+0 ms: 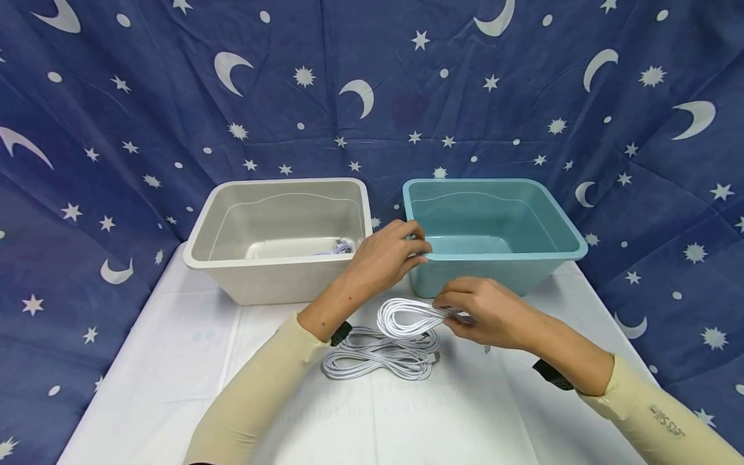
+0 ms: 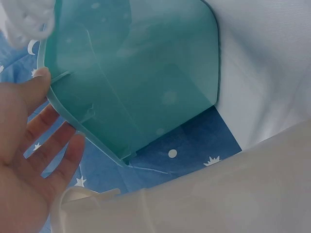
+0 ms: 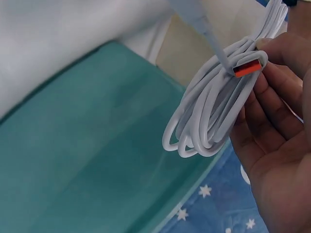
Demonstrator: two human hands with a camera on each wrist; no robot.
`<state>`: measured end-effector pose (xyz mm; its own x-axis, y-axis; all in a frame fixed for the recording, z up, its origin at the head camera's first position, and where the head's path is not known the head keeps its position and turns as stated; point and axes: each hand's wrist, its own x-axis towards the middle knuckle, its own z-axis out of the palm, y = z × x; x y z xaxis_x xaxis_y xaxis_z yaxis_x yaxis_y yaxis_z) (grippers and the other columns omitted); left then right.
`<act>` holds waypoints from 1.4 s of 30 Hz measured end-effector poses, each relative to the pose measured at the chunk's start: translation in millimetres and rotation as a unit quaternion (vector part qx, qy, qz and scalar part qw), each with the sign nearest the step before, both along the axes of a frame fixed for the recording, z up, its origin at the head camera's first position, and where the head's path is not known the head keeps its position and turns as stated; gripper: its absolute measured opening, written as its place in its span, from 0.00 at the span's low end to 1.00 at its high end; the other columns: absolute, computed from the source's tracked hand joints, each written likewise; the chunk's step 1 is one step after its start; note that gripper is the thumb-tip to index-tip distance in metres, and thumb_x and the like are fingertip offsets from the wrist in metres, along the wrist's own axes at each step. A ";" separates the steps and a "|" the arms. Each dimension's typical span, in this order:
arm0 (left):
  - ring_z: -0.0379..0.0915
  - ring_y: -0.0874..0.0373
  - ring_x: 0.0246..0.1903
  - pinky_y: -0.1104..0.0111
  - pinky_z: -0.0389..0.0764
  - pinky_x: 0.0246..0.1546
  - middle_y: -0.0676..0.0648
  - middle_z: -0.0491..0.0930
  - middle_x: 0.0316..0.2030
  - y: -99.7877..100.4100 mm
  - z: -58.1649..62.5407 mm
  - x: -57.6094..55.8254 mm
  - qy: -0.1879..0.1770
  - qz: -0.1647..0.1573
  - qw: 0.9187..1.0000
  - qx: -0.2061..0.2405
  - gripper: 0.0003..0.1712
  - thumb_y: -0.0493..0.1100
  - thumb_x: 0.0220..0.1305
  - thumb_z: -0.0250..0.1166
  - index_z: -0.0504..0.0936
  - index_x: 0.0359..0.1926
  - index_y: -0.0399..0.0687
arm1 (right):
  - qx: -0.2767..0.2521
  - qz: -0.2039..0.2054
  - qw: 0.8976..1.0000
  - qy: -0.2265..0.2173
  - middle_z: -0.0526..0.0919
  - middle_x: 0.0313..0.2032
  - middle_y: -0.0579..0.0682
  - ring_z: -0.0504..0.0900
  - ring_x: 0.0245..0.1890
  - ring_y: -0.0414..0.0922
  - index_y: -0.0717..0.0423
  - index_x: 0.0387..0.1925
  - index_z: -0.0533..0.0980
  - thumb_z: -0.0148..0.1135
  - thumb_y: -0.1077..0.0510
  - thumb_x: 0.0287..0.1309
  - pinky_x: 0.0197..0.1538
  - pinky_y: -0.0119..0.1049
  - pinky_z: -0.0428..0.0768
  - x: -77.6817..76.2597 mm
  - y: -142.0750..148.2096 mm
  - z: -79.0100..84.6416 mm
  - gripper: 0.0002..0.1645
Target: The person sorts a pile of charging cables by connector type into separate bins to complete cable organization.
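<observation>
My right hand holds a coiled white USB cable in front of the teal bin, just above the table. In the right wrist view, the thumb and fingers pinch one end of the coil, and its USB plug shows orange inside. My left hand grips the rim of the teal bin at its near left corner; in the left wrist view, the thumb lies against that rim. Below the held coil, more coiled white cable lies on the table, partly covered by it.
A light grey bin stands left of the teal one, with a white cable with a plug inside. Both bins sit on a white-covered table, before a blue curtain printed with moons and stars.
</observation>
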<state>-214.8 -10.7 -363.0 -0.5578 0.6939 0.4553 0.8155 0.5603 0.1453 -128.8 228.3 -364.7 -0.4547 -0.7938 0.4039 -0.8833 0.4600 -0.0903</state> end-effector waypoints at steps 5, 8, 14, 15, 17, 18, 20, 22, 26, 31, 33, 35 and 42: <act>0.74 0.58 0.53 0.70 0.79 0.48 0.55 0.80 0.54 0.1 -0.5 -1.0 -0.002 -0.002 1.000 0.001 0.13 0.51 0.75 0.68 0.92 0.53 0.56 | 0.006 -0.008 1.000 0.007 0.87 0.40 0.44 0.82 0.32 0.36 0.55 0.42 0.88 0.82 0.66 0.47 0.34 0.28 0.82 2.1 10.1 15.8 0.18; 0.74 0.58 0.53 0.70 0.78 0.49 0.55 0.80 0.54 0.2 -0.5 -1.2 0.001 0.000 1.000 -0.001 0.12 0.51 0.75 0.69 0.92 0.53 0.57 | 0.009 -0.011 1.000 0.010 0.87 0.40 0.44 0.82 0.33 0.35 0.55 0.41 0.88 0.82 0.66 0.47 0.34 0.28 0.82 2.3 14.7 24.2 0.18; 0.74 0.59 0.54 0.70 0.78 0.49 0.56 0.80 0.54 0.6 0.2 -1.0 -0.004 0.004 1.000 -0.003 0.12 0.51 0.75 0.68 0.91 0.54 0.59 | 0.007 -0.009 1.000 0.007 0.87 0.41 0.44 0.84 0.34 0.36 0.55 0.42 0.88 0.82 0.67 0.45 0.35 0.26 0.82 0.2 21.8 38.7 0.19; 0.74 0.59 0.54 0.70 0.78 0.49 0.56 0.80 0.54 0.6 0.2 -1.1 -0.005 0.004 1.000 -0.003 0.12 0.51 0.75 0.68 0.91 0.54 0.59 | 0.006 -0.008 1.000 0.006 0.87 0.41 0.44 0.84 0.34 0.36 0.55 0.42 0.88 0.82 0.68 0.45 0.35 0.25 0.82 -0.6 22.6 41.2 0.19; 0.74 0.59 0.54 0.70 0.78 0.49 0.56 0.80 0.54 0.6 0.4 -0.9 -0.009 0.006 1.000 -0.004 0.12 0.51 0.75 0.68 0.91 0.54 0.59 | 0.002 -0.004 1.000 0.004 0.87 0.41 0.44 0.84 0.35 0.36 0.55 0.42 0.87 0.82 0.68 0.45 0.36 0.24 0.81 -2.5 24.4 46.2 0.19; 0.74 0.59 0.54 0.70 0.78 0.49 0.55 0.80 0.54 0.6 0.4 -0.9 -0.012 0.006 1.000 -0.003 0.12 0.51 0.75 0.68 0.91 0.54 0.59 | 0.000 -0.002 1.000 0.004 0.87 0.41 0.44 0.84 0.35 0.36 0.55 0.42 0.87 0.81 0.69 0.45 0.36 0.24 0.80 -3.5 25.5 48.8 0.19; 0.74 0.59 0.54 0.69 0.78 0.49 0.55 0.79 0.54 0.8 0.6 -0.8 -0.016 0.005 1.000 -0.002 0.12 0.51 0.75 0.68 0.91 0.54 0.59 | -0.005 0.000 1.000 -0.001 0.87 0.41 0.43 0.84 0.35 0.36 0.55 0.42 0.88 0.81 0.70 0.45 0.37 0.23 0.80 -5.4 27.7 54.4 0.20; 0.74 0.59 0.55 0.69 0.79 0.50 0.55 0.79 0.54 0.8 1.0 -0.5 -0.019 0.005 1.000 -0.002 0.12 0.50 0.76 0.68 0.91 0.55 0.59 | -0.008 0.001 1.000 -0.002 0.87 0.42 0.43 0.84 0.36 0.36 0.55 0.43 0.88 0.81 0.70 0.45 0.37 0.23 0.81 -7.2 30.5 60.5 0.21; 0.74 0.58 0.56 0.68 0.80 0.52 0.56 0.80 0.54 1.1 1.5 -1.0 -0.013 0.010 1.000 -0.007 0.12 0.44 0.74 0.70 0.91 0.55 0.60 | -0.017 -0.003 1.000 -0.008 0.87 0.43 0.43 0.85 0.38 0.37 0.54 0.46 0.88 0.80 0.72 0.46 0.39 0.24 0.82 -12.4 37.2 73.7 0.23; 0.74 0.58 0.57 0.68 0.81 0.51 0.57 0.80 0.55 0.9 1.3 -2.0 0.000 0.022 1.000 -0.017 0.16 0.36 0.70 0.72 0.91 0.53 0.59 | -0.028 -0.017 0.999 -0.009 0.88 0.43 0.41 0.85 0.39 0.38 0.53 0.47 0.88 0.80 0.73 0.47 0.42 0.23 0.81 -21.5 45.6 86.8 0.25; 0.74 0.59 0.56 0.68 0.81 0.49 0.57 0.80 0.55 0.9 1.3 -2.0 0.000 0.025 1.000 -0.017 0.12 0.39 0.71 0.73 0.91 0.51 0.58 | -0.032 -0.021 0.999 -0.009 0.88 0.44 0.42 0.85 0.39 0.38 0.53 0.47 0.88 0.80 0.73 0.47 0.42 0.22 0.81 -25.6 48.5 90.0 0.25; 0.75 0.59 0.56 0.68 0.81 0.48 0.57 0.80 0.55 1.2 1.5 -2.0 -0.001 0.026 1.000 -0.015 0.08 0.44 0.71 0.73 0.91 0.50 0.57 | -0.034 -0.023 0.999 -0.013 0.88 0.44 0.42 0.85 0.39 0.38 0.53 0.47 0.88 0.80 0.73 0.47 0.41 0.21 0.79 -29.8 51.6 92.4 0.25; 0.74 0.59 0.53 0.69 0.80 0.46 0.57 0.80 0.54 2.4 1.9 -1.4 -0.011 0.026 1.000 -0.005 0.10 0.50 0.71 0.73 0.92 0.48 0.56 | -0.028 -0.069 0.996 -0.043 0.88 0.44 0.40 0.84 0.38 0.36 0.51 0.47 0.88 0.79 0.73 0.51 0.39 0.20 0.80 -42.7 62.3 98.2 0.23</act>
<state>-216.1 -8.3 -361.1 -0.6031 0.6683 0.4354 0.7821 0.6028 0.1580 -171.5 290.7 -266.5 -0.5931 -0.6979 0.4015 -0.7996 0.5692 -0.1917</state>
